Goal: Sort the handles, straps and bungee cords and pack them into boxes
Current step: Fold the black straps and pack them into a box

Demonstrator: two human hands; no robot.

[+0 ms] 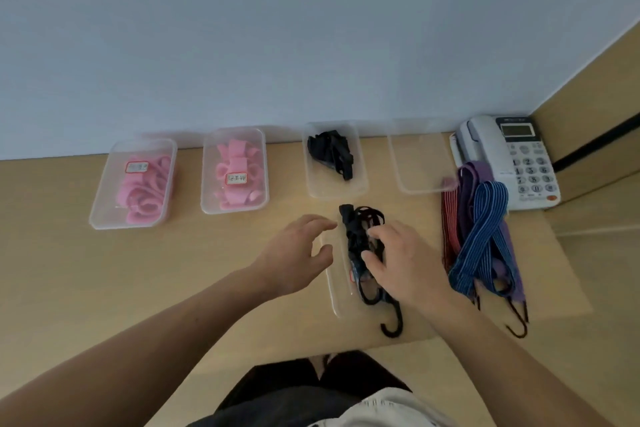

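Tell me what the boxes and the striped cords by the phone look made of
Boxes: clear, smooth plastic; the table shows through. Striped cords: matte woven fabric, probably over elastic, judging by ribbed stripes. Their hooks: dark, maybe coated metal; unclear.

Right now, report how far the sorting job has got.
Done: two labelled clear plastic boxes hold pink pieces, and a third clear box holds black straps. In hand: the right hand grips black hooked bungee cords in the nearest clear box; the left hand hovers open beside it. Left: the striped blue, purple and red bungee cords lie loose on the table, beside a clear container with nothing in it.
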